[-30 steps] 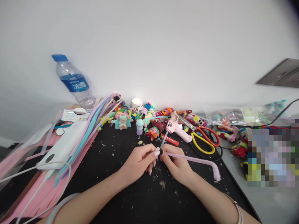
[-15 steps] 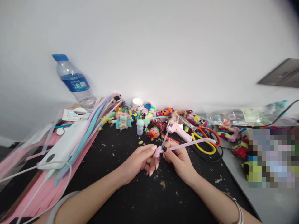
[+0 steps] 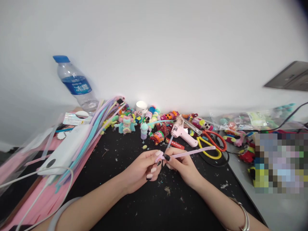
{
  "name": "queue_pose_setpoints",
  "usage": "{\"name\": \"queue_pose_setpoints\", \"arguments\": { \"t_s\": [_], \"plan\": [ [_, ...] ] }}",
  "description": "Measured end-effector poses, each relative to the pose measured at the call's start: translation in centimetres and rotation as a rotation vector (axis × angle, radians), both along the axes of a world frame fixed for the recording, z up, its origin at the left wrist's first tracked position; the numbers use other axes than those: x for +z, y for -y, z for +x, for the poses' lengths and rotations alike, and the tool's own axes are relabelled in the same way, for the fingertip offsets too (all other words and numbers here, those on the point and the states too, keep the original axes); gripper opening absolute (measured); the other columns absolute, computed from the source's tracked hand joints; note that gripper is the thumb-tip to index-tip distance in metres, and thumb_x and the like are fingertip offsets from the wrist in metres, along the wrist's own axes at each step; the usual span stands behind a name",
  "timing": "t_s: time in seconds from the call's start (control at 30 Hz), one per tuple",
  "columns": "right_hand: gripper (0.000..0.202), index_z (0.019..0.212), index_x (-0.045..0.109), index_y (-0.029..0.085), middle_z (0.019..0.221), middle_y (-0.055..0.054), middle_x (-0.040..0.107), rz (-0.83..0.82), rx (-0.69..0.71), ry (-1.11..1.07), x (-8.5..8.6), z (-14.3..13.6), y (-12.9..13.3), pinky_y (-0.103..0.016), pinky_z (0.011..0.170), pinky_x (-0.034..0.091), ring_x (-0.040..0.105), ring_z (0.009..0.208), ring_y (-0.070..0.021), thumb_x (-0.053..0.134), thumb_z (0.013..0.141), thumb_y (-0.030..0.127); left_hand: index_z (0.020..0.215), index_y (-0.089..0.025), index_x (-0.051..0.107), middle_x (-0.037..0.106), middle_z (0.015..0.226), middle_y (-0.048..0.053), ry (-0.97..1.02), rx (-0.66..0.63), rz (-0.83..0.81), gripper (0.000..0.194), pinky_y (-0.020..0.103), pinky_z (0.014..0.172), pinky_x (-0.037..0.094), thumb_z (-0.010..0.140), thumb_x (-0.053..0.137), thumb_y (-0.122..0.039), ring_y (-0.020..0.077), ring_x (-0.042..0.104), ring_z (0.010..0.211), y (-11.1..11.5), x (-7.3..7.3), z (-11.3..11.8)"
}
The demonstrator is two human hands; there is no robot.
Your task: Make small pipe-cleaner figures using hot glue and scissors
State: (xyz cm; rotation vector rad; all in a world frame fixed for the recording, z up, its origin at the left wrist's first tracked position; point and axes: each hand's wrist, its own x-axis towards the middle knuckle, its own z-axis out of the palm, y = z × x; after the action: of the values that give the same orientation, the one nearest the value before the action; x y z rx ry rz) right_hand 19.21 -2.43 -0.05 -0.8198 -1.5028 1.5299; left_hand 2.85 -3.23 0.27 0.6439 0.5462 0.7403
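Note:
Between both hands, over the black table, is a light purple fuzzy stem, wound into a small coil at its left end. My left hand pinches the coil between thumb and fingers. Close against it, my right hand grips the stem beside the coil, and the loose end sticks out to the right. Part of the coil is hidden by the fingertips. A pink glue gun lies just behind my right hand.
Scissors with orange and yellow handles lie right of the glue gun. Small fuzzy figures line the wall. At left are a bottle, pastel stems, a white power strip and its cable.
The coil and my left fingers have turned slightly, and more dark nails show. The stem's loose end has shifted a little left and lower.

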Motion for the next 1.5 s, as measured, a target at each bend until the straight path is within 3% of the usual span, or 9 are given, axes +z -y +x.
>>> {"name": "queue_pose_setpoints", "arguments": {
  "t_s": [0.1, 0.3, 0.47, 0.57, 0.7, 0.87, 1.03, 1.33, 1.5],
  "plan": [
    [0.021, 0.072, 0.058, 0.015, 0.06, 0.003, 0.044, 0.004, -0.021, 0.007, -0.03, 0.01, 0.01, -0.022, 0.048, 0.024, 0.035, 0.052, -0.0089, 0.055, 0.085, 0.032, 0.067, -0.016, 0.046, 0.036, 0.045, -0.008, -0.066, -0.026, 0.059, 0.025, 0.016, 0.037, 0.028, 0.088, 0.046, -0.03, 0.0032, 0.028, 0.034, -0.13, 0.07, -0.17],
    [0.023, 0.069, 0.056, 0.015, 0.06, 0.002, 0.046, 0.156, -0.166, 0.215, 0.17, 0.07, 0.07, -0.023, 0.049, 0.027, 0.036, 0.054, -0.0098, 0.05, 0.087, 0.028, 0.077, -0.016, 0.053, 0.052, 0.064, -0.003, -0.679, 0.22, 0.567, 0.023, 0.019, 0.042, 0.037, 0.084, 0.051, -0.038, 0.0071, 0.045, 0.045, -0.33, 0.22, -0.51],
    [0.022, 0.068, 0.056, 0.015, 0.062, 0.001, 0.049, 0.301, -0.195, 0.311, 0.21, 0.0, -0.07, -0.023, 0.051, 0.031, 0.041, 0.056, -0.0111, 0.049, 0.087, 0.023, 0.074, -0.016, 0.057, 0.052, 0.06, -0.004, -0.913, 0.242, 0.764, 0.017, 0.02, 0.048, 0.038, 0.082, 0.055, -0.03, 0.0081, 0.049, 0.047, -0.22, -0.14, -0.65],
    [0.022, 0.068, 0.056, 0.015, 0.062, 0.0, 0.051, 0.358, -0.202, 0.334, 0.24, -0.04, -0.05, -0.023, 0.052, 0.033, 0.043, 0.056, -0.0118, 0.048, 0.087, 0.021, 0.07, -0.015, 0.059, 0.051, 0.05, -0.004, -0.849, 0.2, 0.695, 0.022, 0.02, 0.049, 0.04, 0.085, 0.05, -0.029, 0.0091, 0.051, 0.044, -0.21, -0.25, -0.55],
    [0.021, 0.067, 0.055, 0.016, 0.061, 0.0, 0.051, 0.389, -0.211, 0.341, 0.33, -0.02, 0.03, -0.024, 0.052, 0.034, 0.044, 0.056, -0.0124, 0.048, 0.086, 0.02, 0.071, -0.013, 0.059, 0.054, 0.044, -0.003, -0.666, 0.107, 0.461, 0.022, 0.02, 0.044, 0.04, 0.083, 0.051, -0.03, 0.01, 0.053, 0.04, -0.34, 0.2, -0.3],
    [0.018, 0.07, 0.056, 0.016, 0.063, -0.001, 0.053, 0.427, -0.203, 0.328, 0.49, 0.03, -0.01, -0.024, 0.054, 0.036, 0.047, 0.058, -0.0128, 0.048, 0.086, 0.018, 0.068, -0.012, 0.056, 0.063, 0.054, -0.001, -0.492, -0.004, 0.308, 0.019, 0.017, 0.042, 0.04, 0.08, 0.057, -0.027, 0.0085, 0.056, 0.04, -0.42, 0.46, -0.4],
    [0.018, 0.071, 0.056, 0.016, 0.064, -0.001, 0.052, 0.433, -0.188, 0.308, 0.43, 0.17, -0.01, -0.025, 0.056, 0.037, 0.047, 0.059, -0.0128, 0.048, 0.087, 0.018, 0.069, -0.012, 0.054, 0.069, 0.066, 0.003, -0.387, -0.029, 0.228, 0.02, 0.016, 0.042, 0.04, 0.078, 0.061, -0.029, 0.0071, 0.057, 0.042, -0.31, 0.03, -0.51],
    [0.025, 0.069, 0.055, 0.016, 0.064, -0.001, 0.05, 0.344, -0.118, 0.313, 0.3, 0.26, 0.11, -0.026, 0.057, 0.037, 0.046, 0.06, -0.0139, 0.045, 0.09, 0.027, 0.071, -0.013, 0.05, 0.063, 0.062, 0.0, -0.138, -0.04, 0.08, 0.021, 0.013, 0.041, 0.038, 0.08, 0.061, -0.027, 0.0027, 0.05, 0.039, -0.17, -0.22, -0.44],
    [0.025, 0.07, 0.056, 0.016, 0.064, 0.0, 0.05, 0.342, -0.14, 0.291, 0.29, 0.26, 0.2, -0.025, 0.056, 0.036, 0.046, 0.059, -0.013, 0.045, 0.09, 0.026, 0.076, -0.014, 0.053, 0.064, 0.07, 0.002, -0.257, -0.028, 0.178, 0.02, 0.016, 0.043, 0.044, 0.08, 0.06, -0.032, 0.0069, 0.057, 0.044, -0.33, 0.05, -0.47]
  ]
}}
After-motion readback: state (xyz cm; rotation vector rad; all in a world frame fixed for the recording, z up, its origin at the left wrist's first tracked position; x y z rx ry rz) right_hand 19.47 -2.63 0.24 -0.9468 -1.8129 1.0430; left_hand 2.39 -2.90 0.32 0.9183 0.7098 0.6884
